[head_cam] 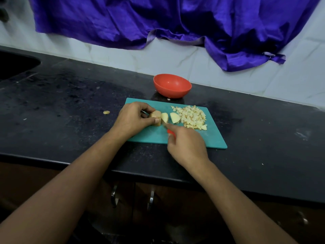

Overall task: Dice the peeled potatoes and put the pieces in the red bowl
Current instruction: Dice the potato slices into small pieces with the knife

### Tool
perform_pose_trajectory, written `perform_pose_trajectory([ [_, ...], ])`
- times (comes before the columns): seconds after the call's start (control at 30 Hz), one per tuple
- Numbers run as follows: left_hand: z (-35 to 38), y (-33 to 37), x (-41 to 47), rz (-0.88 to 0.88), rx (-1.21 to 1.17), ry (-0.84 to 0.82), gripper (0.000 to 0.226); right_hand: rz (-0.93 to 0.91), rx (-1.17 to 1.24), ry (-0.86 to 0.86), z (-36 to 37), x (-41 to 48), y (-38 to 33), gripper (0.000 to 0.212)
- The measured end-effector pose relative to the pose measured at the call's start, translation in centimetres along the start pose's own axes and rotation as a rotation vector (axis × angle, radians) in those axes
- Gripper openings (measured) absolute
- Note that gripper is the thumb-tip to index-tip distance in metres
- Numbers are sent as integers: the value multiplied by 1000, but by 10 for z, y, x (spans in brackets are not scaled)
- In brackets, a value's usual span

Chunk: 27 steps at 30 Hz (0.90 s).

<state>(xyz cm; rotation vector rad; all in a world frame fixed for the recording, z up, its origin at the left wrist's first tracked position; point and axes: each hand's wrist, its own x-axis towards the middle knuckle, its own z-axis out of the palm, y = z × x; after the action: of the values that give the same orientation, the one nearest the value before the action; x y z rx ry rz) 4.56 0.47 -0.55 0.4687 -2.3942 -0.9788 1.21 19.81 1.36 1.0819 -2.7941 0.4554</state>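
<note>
Slicing step: my left grip (pixel 133 118) pinches potato (pixel 155 115), right grip (pixel 188 147) clasps knife (pixel 169 131); next, crosscut slices (pixel 175 118), fill bowl (pixel 172 85).

Single head-worn view, looking forward and down — close over the counter (pixel 70 95)

Cutting board (pixel 214 136) beneath the fingers (pixel 146 107): matt teal plastic. Red bowl (pixel 172 85) beyond them: smooth, apparently plastic. Countertop (pixel 70 103): dark, speckled, faintly glossy.
</note>
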Motion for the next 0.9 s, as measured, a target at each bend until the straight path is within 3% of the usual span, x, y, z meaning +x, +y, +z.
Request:
perform_pose_trajectory([
  [0.13,0,1,0,10,40,-12,36,173,372,-45,-8,11,18,36],
  [0.23,-3,0,-1,19,51,-30,41,186,451,-45,-12,16,16,31],
  [0.43,-3,-4,-2,-27,-57,-30,34,85,282,73,-25,33,-8,36],
  [0.77,-2,-6,-1,-22,-59,-17,27,29,-5,-59,-40,53,-31,30],
  [0.9,-2,-6,-1,-2,-43,-20,24,35,-9,-67,-34,63,-35,26],
])
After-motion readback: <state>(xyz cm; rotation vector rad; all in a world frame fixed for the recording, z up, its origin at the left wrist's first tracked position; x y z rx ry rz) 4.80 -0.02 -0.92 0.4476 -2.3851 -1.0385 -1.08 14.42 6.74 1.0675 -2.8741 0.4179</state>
